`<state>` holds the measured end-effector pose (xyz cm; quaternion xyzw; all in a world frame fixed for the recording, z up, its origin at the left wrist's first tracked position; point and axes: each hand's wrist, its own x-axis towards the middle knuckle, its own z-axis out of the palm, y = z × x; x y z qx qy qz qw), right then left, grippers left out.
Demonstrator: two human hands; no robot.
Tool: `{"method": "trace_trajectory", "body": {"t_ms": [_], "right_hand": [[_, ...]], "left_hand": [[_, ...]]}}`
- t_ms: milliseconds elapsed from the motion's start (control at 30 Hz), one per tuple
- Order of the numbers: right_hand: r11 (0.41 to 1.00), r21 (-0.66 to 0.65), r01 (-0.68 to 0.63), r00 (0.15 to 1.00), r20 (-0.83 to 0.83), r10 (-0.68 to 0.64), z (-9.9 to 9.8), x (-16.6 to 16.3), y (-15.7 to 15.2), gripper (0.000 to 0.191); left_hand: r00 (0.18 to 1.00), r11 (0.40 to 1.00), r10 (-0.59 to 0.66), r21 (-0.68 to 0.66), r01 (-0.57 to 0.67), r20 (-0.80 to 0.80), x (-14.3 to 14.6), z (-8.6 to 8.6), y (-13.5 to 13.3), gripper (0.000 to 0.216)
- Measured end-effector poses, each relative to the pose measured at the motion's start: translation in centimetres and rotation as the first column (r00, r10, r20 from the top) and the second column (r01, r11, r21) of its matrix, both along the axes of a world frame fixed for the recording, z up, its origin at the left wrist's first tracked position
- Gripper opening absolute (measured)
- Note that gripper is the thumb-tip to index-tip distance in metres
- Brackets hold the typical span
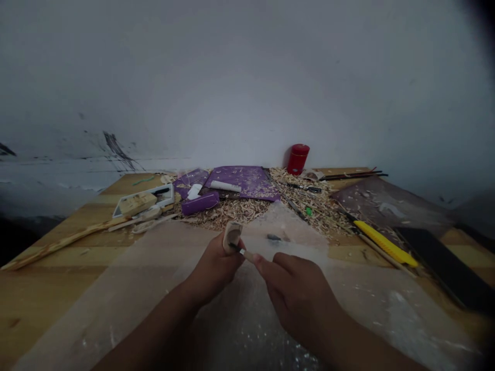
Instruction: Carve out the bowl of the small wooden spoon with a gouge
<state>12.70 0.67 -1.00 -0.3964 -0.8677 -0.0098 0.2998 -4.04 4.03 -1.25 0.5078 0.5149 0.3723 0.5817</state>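
- A small piece of pale wood (233, 234) is held upright by the left hand (216, 268), above the middle of the plastic sheet (154, 278); the fingers are closed around its lower part.
- A thin carving tool (248, 255) is gripped by the right hand (297, 288), with the fingers folded narrowly around its handle.
- The dark tip of the tool is placed at the lower part of the wood's face, near the left thumb; whether the wood is being cut at this instant cannot be told.
- The step in hand is judged to be the carving of this face, since a shallow hollow seems to be shown there and many shavings (232, 214) are spread behind the hands.
- For a next stroke, a firm hold of the wood would be called for, with small, controlled pressure, and the left thumb should be kept away from the path of the blade.
- No brand or writing can be read: on the red container (297, 158) only a small pale mark is seen, and on the yellow cutter (384, 243) no lettering can be distinguished.
- The dark strokes (118, 150) on the wall (240, 77) are not formed into readable letters.
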Motion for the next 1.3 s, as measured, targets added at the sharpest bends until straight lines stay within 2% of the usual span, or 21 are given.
{"method": "trace_trajectory", "body": {"t_ms": [133, 300, 367, 433, 567, 633, 733, 900, 1067, 1200, 1300], "right_hand": [[0.991, 0.122, 0.045, 0.998, -0.043, -0.04, -0.9, -1.1, -0.3, 0.029], [0.982, 0.168, 0.091, 0.993, -0.095, -0.076, -1.7, -2.3, -0.7, 0.029], [0.991, 0.101, 0.086, 0.988, -0.136, -0.072, -2.0, -2.6, -0.6, 0.03], [0.999, -0.029, 0.044, 0.972, -0.231, -0.049, -2.2, -2.6, -0.3, 0.03], [0.955, -0.275, -0.108, 0.84, -0.539, -0.06, -2.1, -1.9, 0.6, 0.027], [0.935, -0.322, -0.15, 0.805, -0.588, -0.074, -1.7, -1.2, 1.0, 0.026], [0.935, -0.304, -0.185, 0.863, -0.505, 0.006, -0.6, 0.0, 1.4, 0.026], [0.965, -0.215, -0.152, 0.968, -0.23, 0.101, 1.1, 1.1, 1.0, 0.035], [0.971, -0.21, -0.11, 0.994, -0.044, 0.103, 1.5, 1.4, 0.5, 0.037], [0.989, -0.117, -0.087, 0.988, 0.116, 0.101, 1.9, 1.6, 0.0, 0.032], [0.994, -0.055, -0.09, 0.988, 0.123, 0.096, 2.2, 1.5, -0.2, 0.028]], "left_hand": [[0.997, 0.997, 0.071, -0.017, -0.07, 0.036, 0.0, 0.3, -0.1, 0.015], [0.989, 0.993, 0.12, -0.033, -0.118, 0.09, 0.0, 0.1, -0.3, 0.017], [0.982, 0.988, 0.148, -0.049, -0.143, 0.12, 0.1, -0.1, -0.5, 0.016], [0.975, 0.987, 0.157, -0.056, -0.149, 0.158, 0.3, -0.4, -0.6, 0.013], [0.963, 0.992, 0.126, -0.041, -0.12, 0.237, 0.5, -0.8, -0.7, 0.014], [0.958, 0.994, 0.11, -0.045, -0.101, 0.264, 0.4, -0.8, -0.6, 0.016], [0.955, 0.996, 0.085, -0.051, -0.073, 0.284, 0.0, -0.6, -0.3, 0.017], [0.966, 0.999, -0.019, -0.042, 0.031, 0.257, -0.6, -0.3, 0.0, 0.013], [0.977, 0.998, -0.052, -0.035, 0.06, 0.205, -1.0, -0.3, -0.2, 0.011], [0.984, 0.996, -0.074, -0.039, 0.081, 0.163, -0.8, -0.2, -0.4, 0.012], [0.995, 0.997, -0.049, -0.059, 0.054, 0.09, -0.3, 0.0, -0.5, 0.014]]}}
